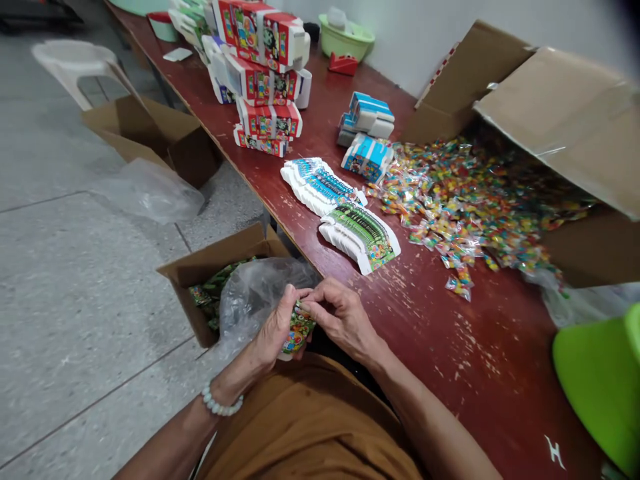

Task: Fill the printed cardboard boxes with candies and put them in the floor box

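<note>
Fingers (320,298) of both hands are clenched on a small printed packet (299,328), pinching it from either side, held low over the lap where both hands can steady it. The left hand (274,331) wears a bead bracelet (223,402); the right hand (343,317) presses in beside it. At 9 o'clock, just past the table's edge, an open cardboard box (200,293) holds green packets (207,297), partly under a clear plastic bag (260,300), placed within easy reach of the left hand. Worn red table (450,347) spreads from 12 to 3 o'clock, leaving working room before the hands. At 1 o'clock, candy packets (465,213) spill from a tipped carton (555,133). Fanned card strips (357,237) lie at 12 o'clock, and stacked red boxes (265,87) stand at 11 o'clock near the table's far edge, seemingly kept apart by kind.
</note>
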`<state>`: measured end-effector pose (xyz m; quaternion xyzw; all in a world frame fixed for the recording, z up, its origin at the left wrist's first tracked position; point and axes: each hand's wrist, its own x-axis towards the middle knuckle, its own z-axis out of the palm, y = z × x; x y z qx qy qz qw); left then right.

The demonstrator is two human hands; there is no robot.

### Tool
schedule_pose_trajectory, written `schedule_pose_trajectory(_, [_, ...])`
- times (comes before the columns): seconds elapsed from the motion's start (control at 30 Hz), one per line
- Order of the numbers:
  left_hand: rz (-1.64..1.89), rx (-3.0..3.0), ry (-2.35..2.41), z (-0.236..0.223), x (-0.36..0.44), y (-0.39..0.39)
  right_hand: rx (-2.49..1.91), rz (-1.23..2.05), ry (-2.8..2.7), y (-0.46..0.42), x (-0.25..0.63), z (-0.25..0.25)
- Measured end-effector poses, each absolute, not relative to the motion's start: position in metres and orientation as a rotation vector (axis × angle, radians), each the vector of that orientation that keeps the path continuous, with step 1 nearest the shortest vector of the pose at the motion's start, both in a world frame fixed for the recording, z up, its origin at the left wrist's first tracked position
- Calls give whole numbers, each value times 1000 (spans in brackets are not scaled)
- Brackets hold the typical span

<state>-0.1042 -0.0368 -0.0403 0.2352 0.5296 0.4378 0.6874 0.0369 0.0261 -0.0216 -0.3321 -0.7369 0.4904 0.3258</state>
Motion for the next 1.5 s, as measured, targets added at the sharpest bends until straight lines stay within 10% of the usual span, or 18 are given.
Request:
schedule_pose_trajectory(0.4, [1021,628,1290,-46,-107,-40,-1004,1422,-1750,2,49,-39])
schedule_pose_trajectory(0.6, [443,1407,2206,-137,-158,-97,-1186,1381,-1330,-4,69,-48])
schedule_pose_trajectory(0.93, [172,1647,2195,-224,-172,-116,-1253,1253,-1087,4,66,-41])
schedule_pose_trajectory(1.5, [966,962,1269,-66,-166,-44,-1167,1800,-1343,10,46,-23])
